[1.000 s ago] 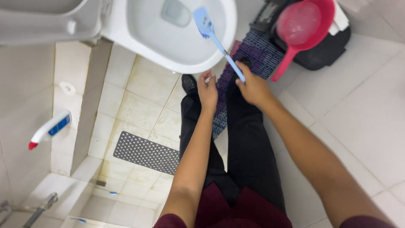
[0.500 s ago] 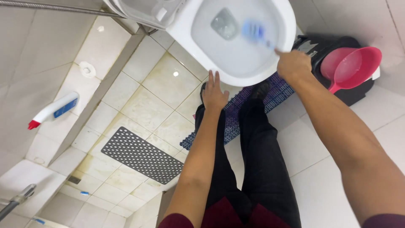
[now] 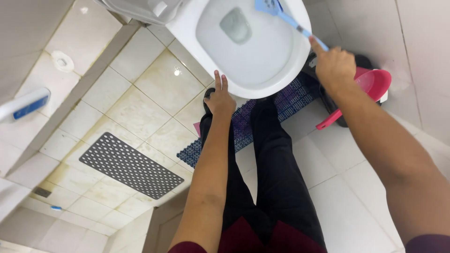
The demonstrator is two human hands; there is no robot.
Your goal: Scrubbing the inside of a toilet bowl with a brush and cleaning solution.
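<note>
While I stand over the toilet, my right hand is closed in a fist round the handle of the blue brush, knuckles up, just past the bowl's right rim. Brush handle runs up and left from my fist across the rim; the flat blue head sits at the far side of the bowl, cut off by the top edge of the view, so I can't tell if it touches the porcelain. Water sits in the bottom of the bowl, left of the brush head.

My left hand is open, fingers straight and together, pointing at the front of the bowl w/ fingertips right at its front edge; prob. touching, but can't be sure. It holds nothing.

My legs in black trousers stand on a purple mat at the foot of the toilet. Right of the bowl, partly behind my right wrist, a pink dipper rests on a dark bucket, its handle slanting down-left. On the floor tiles to the left lies a grey perforated mat, well apart from the toilet. At the far left edge, a white bottle w/ blue label lies on a raised ledge.
</note>
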